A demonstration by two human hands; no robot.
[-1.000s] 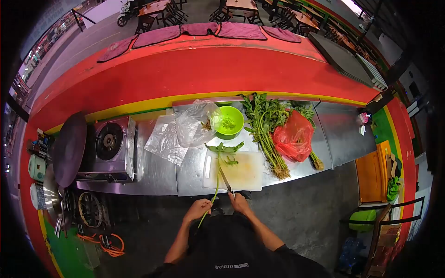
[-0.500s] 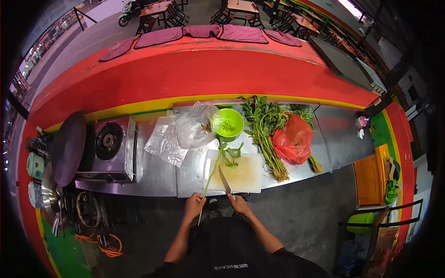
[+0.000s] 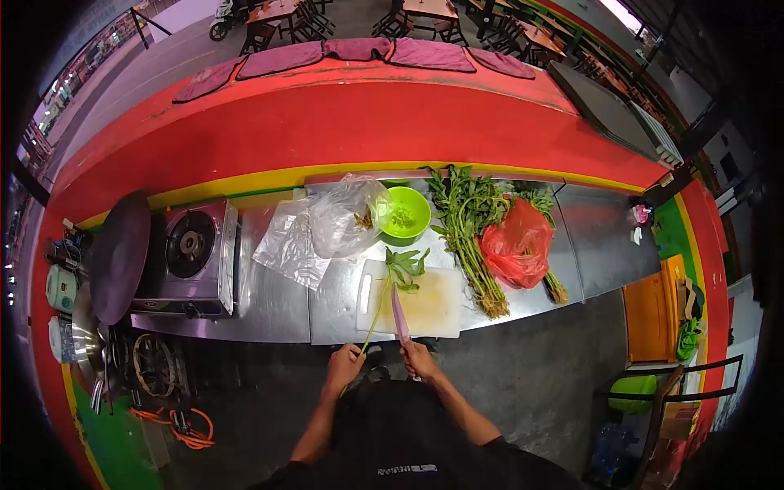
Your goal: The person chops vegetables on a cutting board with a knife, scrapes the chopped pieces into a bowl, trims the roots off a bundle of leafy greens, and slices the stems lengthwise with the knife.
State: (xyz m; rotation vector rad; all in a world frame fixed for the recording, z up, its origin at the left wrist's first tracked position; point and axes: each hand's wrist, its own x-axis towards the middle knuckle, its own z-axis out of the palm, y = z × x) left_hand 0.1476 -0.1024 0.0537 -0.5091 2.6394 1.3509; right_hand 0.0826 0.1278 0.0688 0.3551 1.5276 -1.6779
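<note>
A clear bag (image 3: 343,233) shows brownish scraps (image 3: 363,220) at its right side, the left grip (image 3: 346,364) holds a slender, leafy-tipped green stalk (image 3: 380,304) reaching over the cutting board (image 3: 438,304), a lime bowl (image 3: 403,238) contains small green pieces (image 3: 402,218), the right grip (image 3: 417,359) clasps a knife (image 3: 399,314), and a red bag (image 3: 514,245), contents unclear, rests against leafy greens (image 3: 467,237).

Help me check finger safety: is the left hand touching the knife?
Apart: the head view shows a gap between the left hand and the knife in the right hand.

head-worn view, facing forward and down, wide across steel counter (image 3: 269,314)
</note>
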